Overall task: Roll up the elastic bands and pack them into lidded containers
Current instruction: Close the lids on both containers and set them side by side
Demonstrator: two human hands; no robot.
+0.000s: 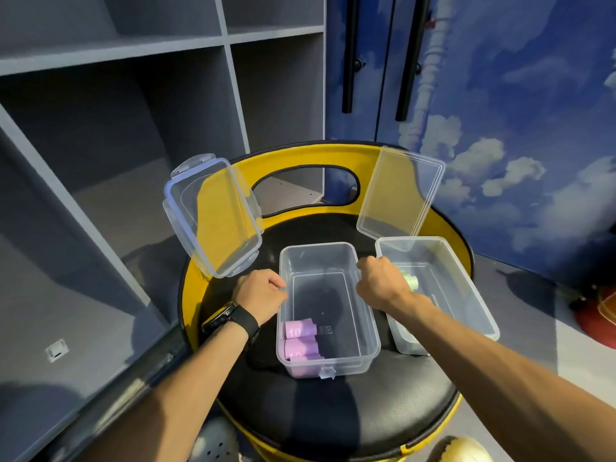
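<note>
Two bare forearms reach forward over a round black seat [333,411] with a yellow backrest [300,155]. Between the hands sits a clear plastic box [328,366], open at the top. The left hand [261,296], with a dark watch [238,323] on its wrist, curls its fingers onto the box's left rim. The right hand [383,285] is at the right rim, fingers folded under; whether it grips the rim cannot be told. Inside the box, in the corner nearest the left wrist, lie two rolled purple bands [300,341] (one shows the number 10). Just beyond the right hand sits a second clear box [466,295] holding a pale green roll [410,281]. Two clear lids lean on the backrest: one [213,215] beyond the left hand, one [401,195] beyond the right.
</note>
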